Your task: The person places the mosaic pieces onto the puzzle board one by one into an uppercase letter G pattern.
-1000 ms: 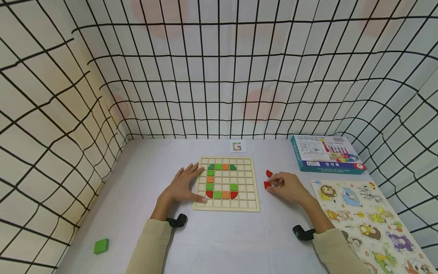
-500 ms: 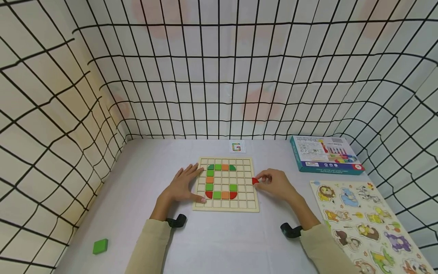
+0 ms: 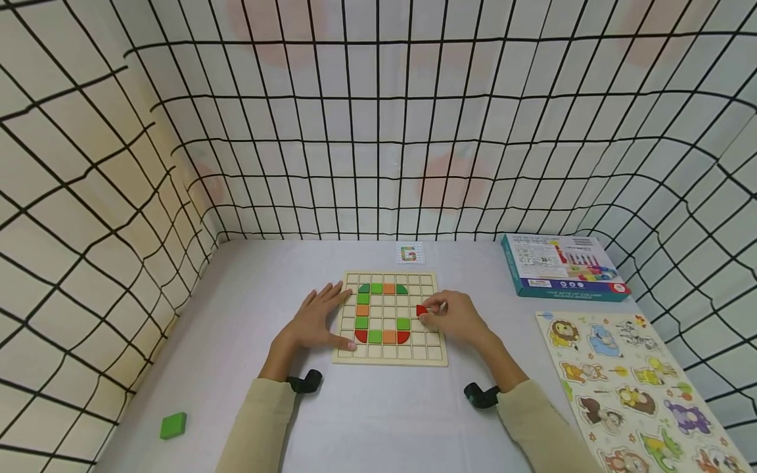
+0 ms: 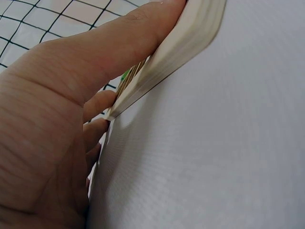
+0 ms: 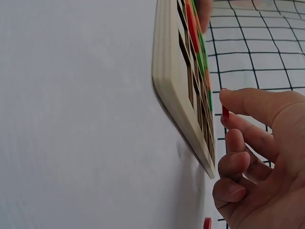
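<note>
A wooden grid board [image 3: 430,355] lies in the middle of the table, with green, orange and red tiles set in it in a G shape. My left hand [image 3: 322,320] rests flat on the board's left edge with straight fingers; the left wrist view shows my thumb [image 4: 119,52] along the board's rim [image 4: 190,43]. Over the board's right columns, my right hand [image 3: 428,311] pinches a small red piece [image 3: 421,310] between thumb and forefinger. In the right wrist view that red piece [image 5: 225,112] hangs just above the board [image 5: 171,71].
A small pattern card [image 3: 411,253] lies behind the board. A blue box [image 3: 562,266] sits at the back right, and an animal puzzle [image 3: 639,387] at the front right. A green block [image 3: 174,425] lies at the front left. Another red piece [image 5: 207,223] lies on the table.
My right hand has lifted the red piece off the table to the right of the board and carried it left over the board. The left hand has stayed put.
</note>
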`<state>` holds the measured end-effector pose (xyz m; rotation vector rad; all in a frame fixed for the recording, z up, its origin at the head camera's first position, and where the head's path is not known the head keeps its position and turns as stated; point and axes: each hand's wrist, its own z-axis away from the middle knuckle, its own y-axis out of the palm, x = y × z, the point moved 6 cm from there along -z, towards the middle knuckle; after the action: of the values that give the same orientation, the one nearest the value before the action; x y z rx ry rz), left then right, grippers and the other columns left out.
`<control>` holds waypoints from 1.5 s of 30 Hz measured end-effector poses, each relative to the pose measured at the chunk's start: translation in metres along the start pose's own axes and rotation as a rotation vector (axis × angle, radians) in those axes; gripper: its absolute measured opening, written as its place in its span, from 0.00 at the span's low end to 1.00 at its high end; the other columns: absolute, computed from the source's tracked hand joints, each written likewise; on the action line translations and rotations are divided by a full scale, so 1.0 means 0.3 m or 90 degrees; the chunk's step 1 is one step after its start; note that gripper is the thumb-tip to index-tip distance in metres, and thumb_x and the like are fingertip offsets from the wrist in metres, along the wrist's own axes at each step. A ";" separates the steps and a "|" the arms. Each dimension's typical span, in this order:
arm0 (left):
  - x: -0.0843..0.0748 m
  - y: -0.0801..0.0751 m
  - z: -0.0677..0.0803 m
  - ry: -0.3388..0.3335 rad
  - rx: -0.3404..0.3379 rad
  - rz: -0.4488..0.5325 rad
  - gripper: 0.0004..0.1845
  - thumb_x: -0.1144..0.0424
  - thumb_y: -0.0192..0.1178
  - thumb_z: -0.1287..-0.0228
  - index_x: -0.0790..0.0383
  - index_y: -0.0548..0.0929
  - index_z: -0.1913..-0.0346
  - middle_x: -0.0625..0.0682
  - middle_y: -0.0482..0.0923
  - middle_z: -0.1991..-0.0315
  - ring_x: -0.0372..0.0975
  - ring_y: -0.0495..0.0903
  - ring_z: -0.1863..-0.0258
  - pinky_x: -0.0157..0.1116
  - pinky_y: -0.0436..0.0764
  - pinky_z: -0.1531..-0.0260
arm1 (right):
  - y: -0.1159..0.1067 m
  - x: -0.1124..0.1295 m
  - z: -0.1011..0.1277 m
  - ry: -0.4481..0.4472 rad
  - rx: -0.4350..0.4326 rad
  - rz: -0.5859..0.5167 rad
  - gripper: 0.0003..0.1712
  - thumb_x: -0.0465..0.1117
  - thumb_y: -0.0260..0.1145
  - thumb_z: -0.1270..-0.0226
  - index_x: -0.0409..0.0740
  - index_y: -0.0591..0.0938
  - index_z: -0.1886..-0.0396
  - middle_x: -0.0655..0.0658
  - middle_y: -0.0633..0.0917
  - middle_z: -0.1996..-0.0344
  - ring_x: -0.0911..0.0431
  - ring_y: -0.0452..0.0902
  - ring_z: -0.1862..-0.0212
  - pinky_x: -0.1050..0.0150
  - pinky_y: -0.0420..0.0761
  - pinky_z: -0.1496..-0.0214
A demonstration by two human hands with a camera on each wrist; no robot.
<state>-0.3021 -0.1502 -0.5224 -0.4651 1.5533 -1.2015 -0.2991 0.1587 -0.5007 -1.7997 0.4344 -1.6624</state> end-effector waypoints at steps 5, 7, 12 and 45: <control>0.000 -0.002 0.001 0.000 0.000 0.005 0.67 0.28 0.75 0.61 0.46 0.56 0.17 0.49 0.45 0.15 0.49 0.41 0.15 0.57 0.39 0.18 | 0.034 0.021 -0.008 0.005 0.010 -0.017 0.11 0.42 0.76 0.38 0.46 0.89 0.57 0.50 0.79 0.71 0.56 0.70 0.70 0.66 0.70 0.68; 0.001 -0.002 0.001 0.003 -0.004 0.004 0.67 0.27 0.75 0.61 0.46 0.56 0.17 0.50 0.45 0.15 0.50 0.42 0.15 0.58 0.40 0.18 | 0.044 0.030 -0.011 0.007 0.010 -0.014 0.11 0.42 0.76 0.38 0.46 0.89 0.57 0.50 0.79 0.72 0.56 0.70 0.69 0.66 0.70 0.67; -0.002 -0.006 0.001 0.005 -0.006 0.002 0.67 0.27 0.75 0.61 0.46 0.57 0.17 0.50 0.46 0.15 0.50 0.42 0.15 0.58 0.40 0.18 | 0.055 0.056 -0.010 0.016 0.003 0.003 0.12 0.43 0.76 0.37 0.45 0.89 0.56 0.50 0.79 0.72 0.56 0.70 0.70 0.67 0.69 0.69; -0.014 -0.010 0.005 -0.011 -0.005 0.012 0.66 0.29 0.76 0.63 0.45 0.59 0.18 0.50 0.47 0.15 0.50 0.42 0.15 0.58 0.40 0.18 | 0.102 0.074 -0.036 -0.001 0.019 0.038 0.08 0.47 0.73 0.31 0.51 0.89 0.56 0.52 0.80 0.71 0.58 0.71 0.72 0.68 0.69 0.72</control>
<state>-0.3003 -0.1489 -0.5175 -0.4635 1.5444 -1.1738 -0.3008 0.1196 -0.5038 -1.7503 0.4559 -1.6187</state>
